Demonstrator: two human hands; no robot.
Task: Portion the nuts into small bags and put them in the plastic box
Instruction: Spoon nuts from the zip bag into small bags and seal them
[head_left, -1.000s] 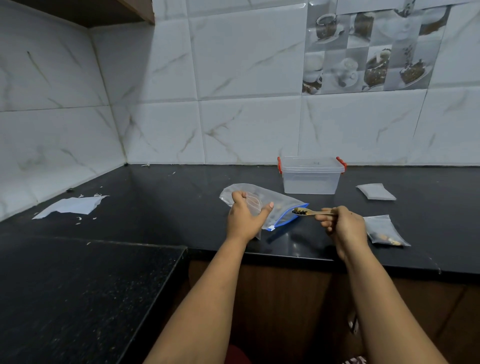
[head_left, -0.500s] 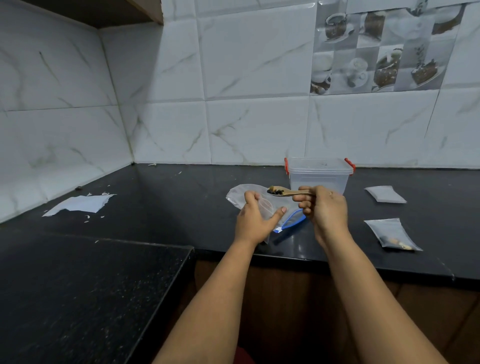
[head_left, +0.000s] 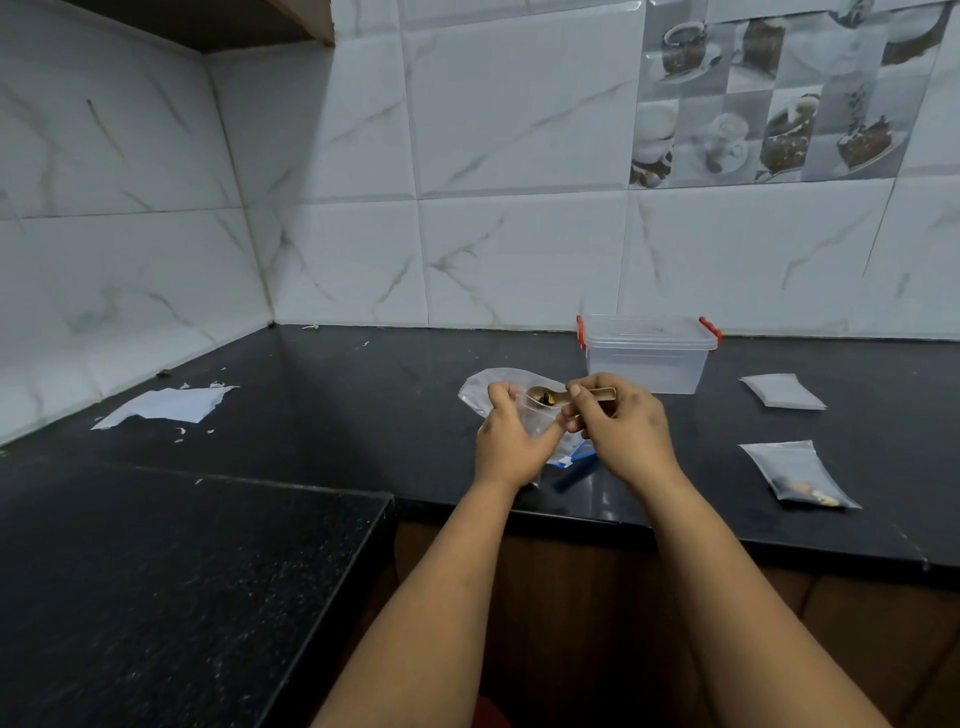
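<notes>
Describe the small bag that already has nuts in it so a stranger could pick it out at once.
Start at the clear plastic box with red latches at the back of the black counter. Right of it lie two small bags; take the nearer one, by the counter's front edge. Only it shows pale nuts inside.

We are looking at a black granite countertop (head_left: 322, 415) where a torn white paper scrap (head_left: 166, 406) is lying near the left wall, while marble-look wall tiles (head_left: 519, 156) and a coffee-themed picture tile (head_left: 769, 98) are rising behind.
</notes>
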